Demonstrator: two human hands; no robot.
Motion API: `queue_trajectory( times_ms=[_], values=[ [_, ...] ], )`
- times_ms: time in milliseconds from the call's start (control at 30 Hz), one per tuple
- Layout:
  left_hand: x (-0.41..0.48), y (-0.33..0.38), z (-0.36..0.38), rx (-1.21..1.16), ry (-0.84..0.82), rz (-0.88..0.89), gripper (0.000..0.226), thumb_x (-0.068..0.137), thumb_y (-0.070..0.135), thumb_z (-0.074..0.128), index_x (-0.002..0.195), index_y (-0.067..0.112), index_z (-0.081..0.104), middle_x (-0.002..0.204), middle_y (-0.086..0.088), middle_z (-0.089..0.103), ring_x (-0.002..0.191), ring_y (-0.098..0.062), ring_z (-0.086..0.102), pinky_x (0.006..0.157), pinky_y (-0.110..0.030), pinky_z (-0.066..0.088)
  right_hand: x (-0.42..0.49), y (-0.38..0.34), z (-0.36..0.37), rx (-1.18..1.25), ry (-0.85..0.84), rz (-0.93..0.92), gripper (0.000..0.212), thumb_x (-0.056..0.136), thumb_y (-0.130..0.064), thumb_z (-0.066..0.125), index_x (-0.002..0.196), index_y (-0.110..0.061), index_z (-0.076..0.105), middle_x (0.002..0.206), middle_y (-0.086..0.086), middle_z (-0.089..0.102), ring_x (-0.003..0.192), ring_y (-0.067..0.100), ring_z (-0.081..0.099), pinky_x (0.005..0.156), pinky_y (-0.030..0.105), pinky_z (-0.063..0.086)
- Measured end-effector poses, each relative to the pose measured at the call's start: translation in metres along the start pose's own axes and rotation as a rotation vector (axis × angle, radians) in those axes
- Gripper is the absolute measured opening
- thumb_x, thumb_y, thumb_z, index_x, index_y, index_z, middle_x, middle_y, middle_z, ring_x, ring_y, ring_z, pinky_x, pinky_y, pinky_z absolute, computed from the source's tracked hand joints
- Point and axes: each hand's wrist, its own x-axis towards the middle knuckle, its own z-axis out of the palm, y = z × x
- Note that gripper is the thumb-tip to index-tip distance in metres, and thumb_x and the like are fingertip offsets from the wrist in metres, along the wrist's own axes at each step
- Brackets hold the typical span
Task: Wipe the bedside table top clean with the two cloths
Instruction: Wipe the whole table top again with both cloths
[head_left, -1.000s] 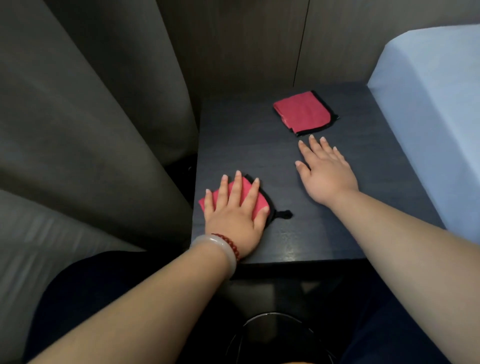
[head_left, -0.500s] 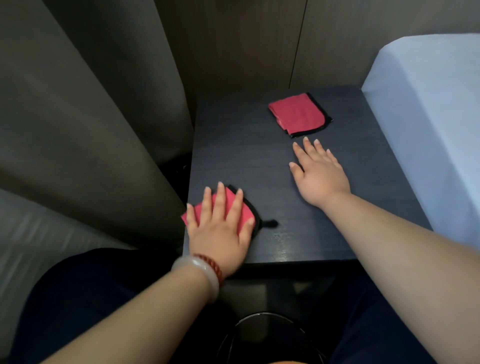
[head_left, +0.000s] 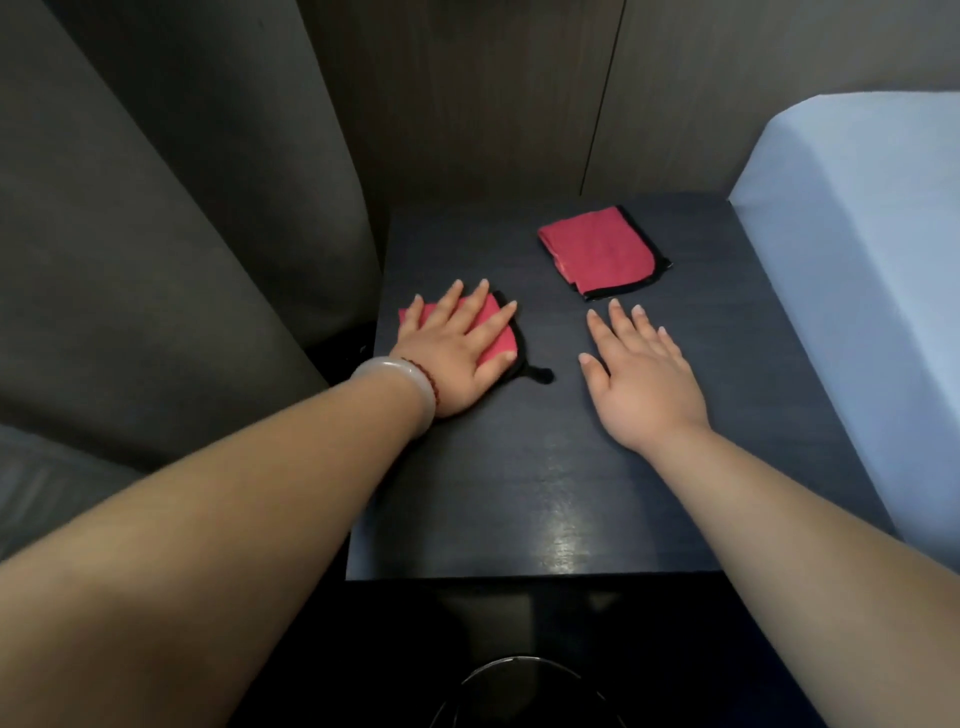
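— Our progress?
— Early, we judge: left hand (head_left: 457, 348), fingers spread, presses one black-edged red cloth (head_left: 500, 332) mid-left on the dark wooden tabletop (head_left: 519, 493).
— The other cloth (head_left: 597, 252)?
— Upper centre, untouched; right hand (head_left: 644, 374) flat, empty, just below it.

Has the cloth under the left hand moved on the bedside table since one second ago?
Yes. The cloth under the left hand has slid away from the front edge of the table, toward the wall, and now lies nearer the other cloth.
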Motion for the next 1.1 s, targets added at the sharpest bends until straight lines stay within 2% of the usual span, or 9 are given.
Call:
queue_trajectory(
  times_ms=[100,200,300,400,467,567,633,833,1100],
  values=[
    [0.030,-0.013,-0.012,0.021,0.000,0.114,0.063,0.095,0.064,0.017,0.151,0.047,-0.006,0.163,0.007,-0.012,0.149,-0.020,-0.012,0.117,-0.055,-0.004,0.000,-0.001,-0.001,-0.023,-0.007,0.003,0.057,0.102,-0.045,0.020,0.156,-0.028,0.013,0.165,-0.003,0.006,0.151,0.017,0.002,0.122,0.036,0.004],
    [0.048,-0.017,-0.022,0.063,-0.033,0.137,0.064,0.096,0.062,0.017,0.151,0.042,-0.010,0.163,0.006,-0.014,0.149,-0.019,-0.014,0.118,-0.053,-0.007,0.001,-0.003,-0.003,-0.045,-0.008,0.009,0.056,0.102,-0.045,0.020,0.156,-0.030,0.015,0.165,-0.004,0.007,0.151,0.016,0.004,0.121,0.037,0.007],
    [0.050,-0.004,-0.029,0.096,0.062,0.031,0.067,0.098,0.056,0.020,0.156,0.028,-0.001,0.163,0.000,-0.012,0.149,-0.019,-0.011,0.119,-0.049,-0.005,0.003,-0.006,-0.003,0.012,0.144,-0.004,0.051,0.100,-0.039,0.035,0.148,-0.026,0.039,0.160,0.002,0.028,0.146,0.022,0.026,0.112,0.042,0.024],
    [0.046,0.012,-0.019,-0.111,0.105,-0.163,0.068,0.099,0.052,0.019,0.156,0.019,0.001,0.164,-0.005,-0.009,0.150,-0.021,-0.007,0.120,-0.046,-0.001,0.037,-0.008,-0.012,0.065,0.325,-0.062,0.042,0.097,-0.029,0.048,0.138,-0.021,0.054,0.151,0.007,0.042,0.134,0.031,0.042,0.103,0.047,0.033],
    [0.049,0.011,-0.011,-0.117,0.050,-0.218,0.069,0.098,0.056,0.014,0.156,0.023,-0.004,0.163,-0.004,-0.012,0.149,-0.020,-0.011,0.120,-0.047,-0.004,0.077,-0.006,-0.025,0.024,0.290,-0.103,0.043,0.099,-0.028,0.046,0.142,-0.024,0.050,0.157,0.005,0.034,0.142,0.030,0.031,0.108,0.049,0.028],
    [0.067,-0.008,-0.013,-0.066,0.048,-0.188,0.068,0.098,0.057,0.014,0.155,0.027,-0.005,0.163,-0.002,-0.013,0.149,-0.020,-0.011,0.119,-0.047,-0.005,0.131,0.001,-0.033,-0.056,0.026,-0.123,0.050,0.103,-0.040,0.032,0.152,-0.041,0.024,0.165,-0.006,0.007,0.151,0.026,0.001,0.119,0.049,0.007],
    [0.083,-0.022,-0.019,-0.056,0.046,-0.171,0.067,0.098,0.057,0.015,0.155,0.028,-0.004,0.163,-0.001,-0.012,0.149,-0.019,-0.011,0.119,-0.047,-0.005,0.149,-0.001,-0.024,-0.051,-0.113,-0.055,0.051,0.102,-0.048,0.020,0.152,-0.049,0.009,0.164,-0.011,-0.004,0.150,0.025,-0.010,0.119,0.051,-0.004],
    [0.117,-0.050,-0.025,-0.029,0.093,-0.114,0.065,0.099,0.056,0.018,0.156,0.029,0.001,0.164,0.001,-0.008,0.149,-0.017,-0.008,0.119,-0.044,-0.003,0.157,-0.051,-0.012,-0.001,-0.155,0.172,0.053,0.101,-0.049,0.012,0.152,-0.048,-0.004,0.162,-0.009,-0.017,0.147,0.030,-0.022,0.116,0.056,-0.012],
    [0.115,-0.049,-0.029,-0.050,0.147,-0.098,0.061,0.100,0.053,0.016,0.156,0.032,0.003,0.163,0.003,-0.009,0.149,-0.020,-0.009,0.120,-0.046,-0.003,0.158,-0.068,-0.012,0.099,-0.193,0.200,0.054,0.101,-0.051,0.008,0.153,-0.044,-0.007,0.162,-0.006,-0.020,0.147,0.027,-0.023,0.117,0.050,-0.014]
  ],
)
